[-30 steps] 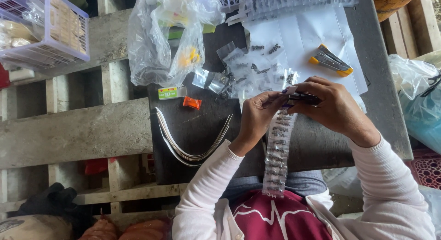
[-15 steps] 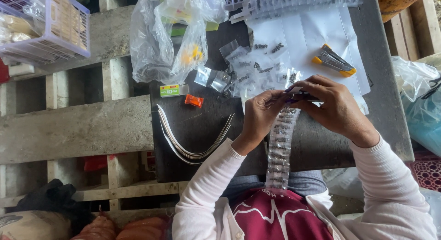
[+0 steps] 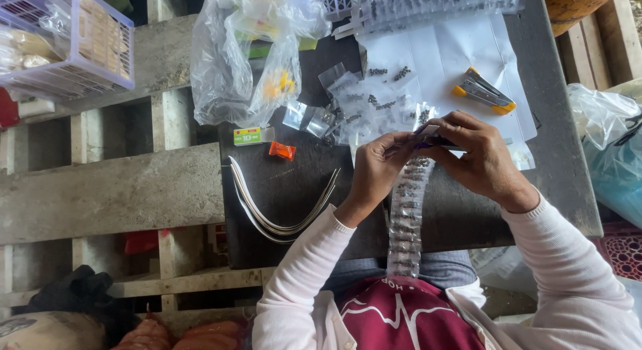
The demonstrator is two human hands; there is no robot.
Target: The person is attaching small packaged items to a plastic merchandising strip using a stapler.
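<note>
Place: makeshift packing workshop | Evidence: rough plank bench [image 3: 114,189], screw packets [image 3: 374,102], stapler [image 3: 483,91]

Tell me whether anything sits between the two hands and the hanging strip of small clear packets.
Nothing visible does. The left hand and right hand both pinch the top of the packet strip, which hangs toward the lap.

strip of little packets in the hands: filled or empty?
Filled. The clear packet strip hanging from both hands shows dark small pieces in each pocket; what they are, cannot tell.
</note>
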